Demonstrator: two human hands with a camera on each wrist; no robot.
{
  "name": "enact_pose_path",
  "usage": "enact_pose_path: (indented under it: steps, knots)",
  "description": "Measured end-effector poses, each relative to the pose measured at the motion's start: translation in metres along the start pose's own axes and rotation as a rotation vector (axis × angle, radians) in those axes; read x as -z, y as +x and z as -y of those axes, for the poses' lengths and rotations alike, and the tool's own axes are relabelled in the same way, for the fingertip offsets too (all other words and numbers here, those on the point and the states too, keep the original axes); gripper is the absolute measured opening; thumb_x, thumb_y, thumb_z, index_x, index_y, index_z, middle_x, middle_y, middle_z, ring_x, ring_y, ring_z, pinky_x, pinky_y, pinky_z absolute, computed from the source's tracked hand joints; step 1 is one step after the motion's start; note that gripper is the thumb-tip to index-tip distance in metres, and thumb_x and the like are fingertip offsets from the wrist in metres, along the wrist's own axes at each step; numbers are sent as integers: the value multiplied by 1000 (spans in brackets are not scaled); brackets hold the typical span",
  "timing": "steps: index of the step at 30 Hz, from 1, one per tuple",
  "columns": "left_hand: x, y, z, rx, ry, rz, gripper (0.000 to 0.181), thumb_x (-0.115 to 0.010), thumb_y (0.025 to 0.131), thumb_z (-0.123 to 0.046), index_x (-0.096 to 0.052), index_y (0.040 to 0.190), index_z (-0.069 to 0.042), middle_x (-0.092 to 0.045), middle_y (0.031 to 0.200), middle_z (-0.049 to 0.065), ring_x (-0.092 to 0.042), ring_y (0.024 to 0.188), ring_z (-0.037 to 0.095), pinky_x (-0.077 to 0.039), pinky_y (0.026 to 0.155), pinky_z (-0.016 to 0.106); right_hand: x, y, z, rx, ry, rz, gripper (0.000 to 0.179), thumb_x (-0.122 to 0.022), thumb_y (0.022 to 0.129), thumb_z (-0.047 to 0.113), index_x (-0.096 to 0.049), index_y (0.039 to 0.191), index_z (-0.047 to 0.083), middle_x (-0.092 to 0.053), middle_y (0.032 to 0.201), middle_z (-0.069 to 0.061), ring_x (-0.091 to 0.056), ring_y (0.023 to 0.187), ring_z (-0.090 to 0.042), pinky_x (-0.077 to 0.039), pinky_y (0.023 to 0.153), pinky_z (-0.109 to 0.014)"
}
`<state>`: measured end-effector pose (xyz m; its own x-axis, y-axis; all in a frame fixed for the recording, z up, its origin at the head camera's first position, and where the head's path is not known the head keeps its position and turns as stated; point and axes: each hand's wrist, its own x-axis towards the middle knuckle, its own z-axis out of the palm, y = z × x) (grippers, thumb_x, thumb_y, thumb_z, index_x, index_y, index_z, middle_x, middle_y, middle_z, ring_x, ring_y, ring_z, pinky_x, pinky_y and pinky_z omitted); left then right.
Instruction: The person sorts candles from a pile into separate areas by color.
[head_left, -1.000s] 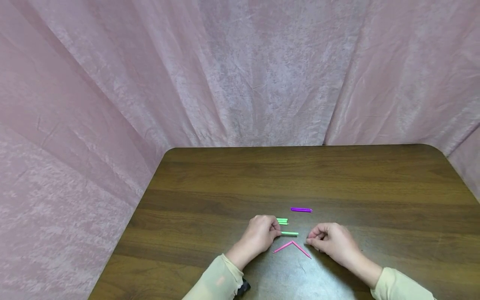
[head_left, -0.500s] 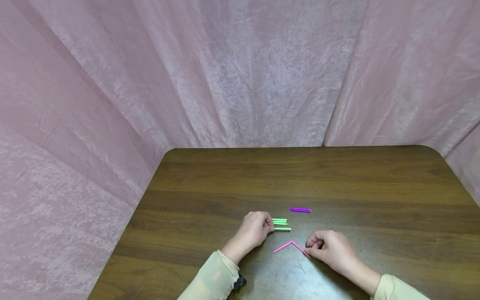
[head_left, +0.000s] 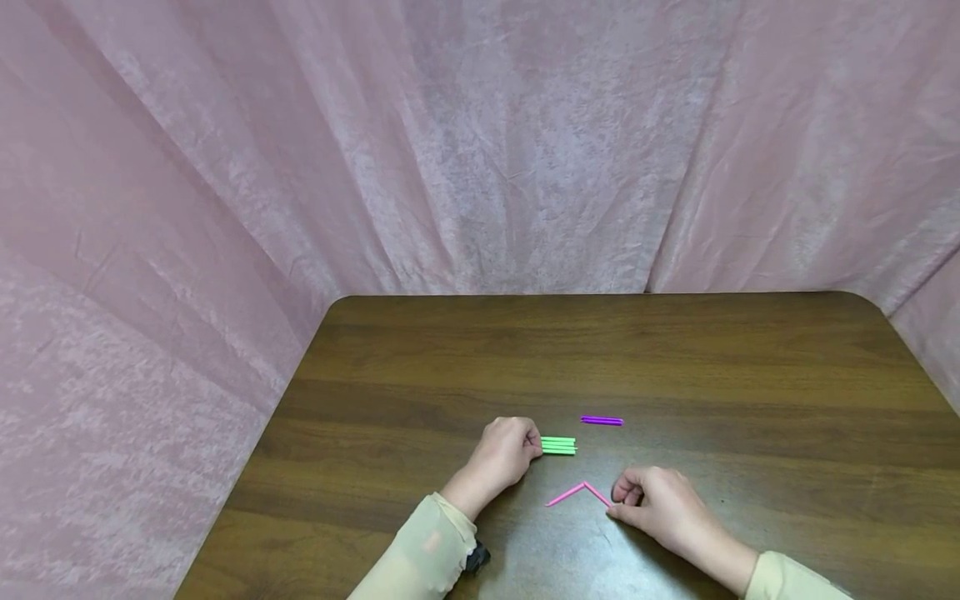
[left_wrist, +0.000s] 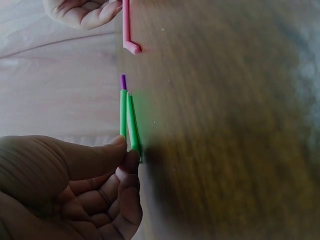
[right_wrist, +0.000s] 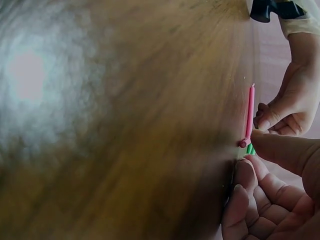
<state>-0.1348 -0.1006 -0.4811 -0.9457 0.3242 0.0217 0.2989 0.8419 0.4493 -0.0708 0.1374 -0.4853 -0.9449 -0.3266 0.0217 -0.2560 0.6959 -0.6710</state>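
Observation:
With thumb and fingertips, my left hand (head_left: 504,454) pinches the left end of a green stick (left_wrist: 123,112). That stick lies against several parallel green sticks (head_left: 558,441), whose left ends are behind the fingers. Nearer to me, two slim pink sticks meet in a peak: a left pink stick (head_left: 564,495) and a right pink stick (head_left: 596,493). My right hand (head_left: 660,504) pinches the lower right end of the right one, covering that tip. In the right wrist view the left pink stick (right_wrist: 250,110) shows beyond the thumb.
Purple sticks (head_left: 602,421) lie side by side behind the green ones on the brown wooden table (head_left: 420,350). A pink curtain (head_left: 480,150) hangs beyond the table's far edge. A black wrist device (head_left: 476,557) sits at the left cuff.
My left hand has moved back and left, bringing the separate green stick against the other green ones. My right hand has come down to the right pink stick's lower end and taken hold there.

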Motion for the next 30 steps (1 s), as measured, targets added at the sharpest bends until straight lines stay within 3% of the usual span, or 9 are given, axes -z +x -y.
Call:
enact_pose_path:
  steps: [30]
  knots:
    - [-2, 1, -2, -5, 45, -19, 20, -79, 76, -11, -61, 67, -17, -53, 62, -10, -54, 63, 11, -46, 63, 27, -2, -1, -1, 29, -76, 14, 28, -82, 72, 16, -56, 65, 23, -49, 57, 18, -43, 54, 3, -38, 53, -23]
